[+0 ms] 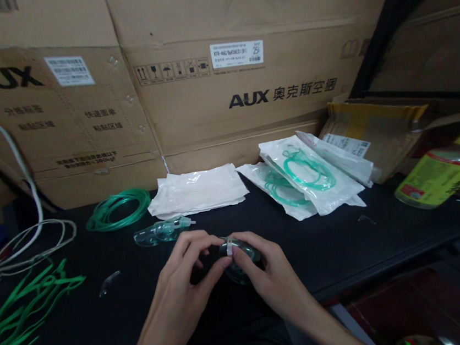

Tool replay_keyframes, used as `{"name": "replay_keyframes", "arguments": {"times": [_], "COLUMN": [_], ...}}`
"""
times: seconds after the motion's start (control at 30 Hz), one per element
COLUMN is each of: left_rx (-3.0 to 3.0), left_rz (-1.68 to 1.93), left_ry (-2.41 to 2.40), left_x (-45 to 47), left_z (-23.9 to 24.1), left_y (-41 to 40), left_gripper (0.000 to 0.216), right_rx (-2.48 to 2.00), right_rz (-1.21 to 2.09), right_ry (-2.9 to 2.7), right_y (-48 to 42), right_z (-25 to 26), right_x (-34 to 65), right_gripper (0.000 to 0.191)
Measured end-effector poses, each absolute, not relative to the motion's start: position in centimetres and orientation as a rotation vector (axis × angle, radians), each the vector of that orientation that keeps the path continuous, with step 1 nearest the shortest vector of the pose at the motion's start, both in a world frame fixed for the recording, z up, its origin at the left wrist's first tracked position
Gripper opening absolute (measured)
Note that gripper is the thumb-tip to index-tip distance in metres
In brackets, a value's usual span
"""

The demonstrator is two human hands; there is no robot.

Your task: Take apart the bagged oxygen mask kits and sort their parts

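Observation:
My right hand [263, 267] is closed around a clear oxygen mask [240, 274] at the front of the table, its fingers covering much of it. A small pale metal nose strip [229, 247] shows at the mask's left edge. My left hand [191, 268] pinches at that edge, with thumb and index finger at the strip. Behind my left hand lies another clear green mask [160, 231] with a connector at one end. A coil of green tubing [120, 210] rests to its left.
White pouches [201, 188] lie at the back, and packs of green tubing [305, 170] sit beside them. Green straps [33, 297] and a white cable [27, 166] are at left. A yellow-labelled bottle [441, 171] stands at right. Large cardboard boxes [187, 112] wall the back.

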State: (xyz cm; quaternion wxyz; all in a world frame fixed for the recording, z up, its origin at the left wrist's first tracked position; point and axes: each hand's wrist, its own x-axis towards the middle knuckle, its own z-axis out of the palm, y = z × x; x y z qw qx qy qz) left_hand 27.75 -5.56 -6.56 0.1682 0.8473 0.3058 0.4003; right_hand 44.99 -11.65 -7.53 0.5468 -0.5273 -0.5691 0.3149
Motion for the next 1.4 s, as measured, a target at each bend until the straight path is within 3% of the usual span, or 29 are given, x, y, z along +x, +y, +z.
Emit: {"name": "replay_keyframes", "arguments": {"times": [0.3,0.57,0.8,1.0,1.4], "left_rx": [2.588,2.561,2.533,2.565,2.566], "left_rz": [0.953,0.997,1.007,1.035,1.028], "left_ry": [0.676,0.691,0.764,0.698,0.677], "left_x": [26.8,25.6,25.0,25.1,24.5], "left_z": [-6.8,-6.0,-5.4,-5.3,-5.4], "left_y": [-4.8,-4.2,-4.0,-4.0,-3.9], "left_gripper": [0.041,0.034,0.029,0.031,0.03], "right_rx": [-1.236,-1.164,-1.089,-1.106,-1.161], "right_rz": [0.792,0.843,0.819,0.84,0.877], "right_ry": [-1.312,-1.417,-1.504,-1.473,-1.449], "right_y": [-11.8,-12.2,-12.2,-11.8,-12.0], "right_z": [-7.8,-7.5,-8.1,-8.2,-8.2], "right_x": [45.0,45.0,44.9,44.8,44.8], "right_gripper": [0.018,0.023,0.043,0.034,0.036]}}
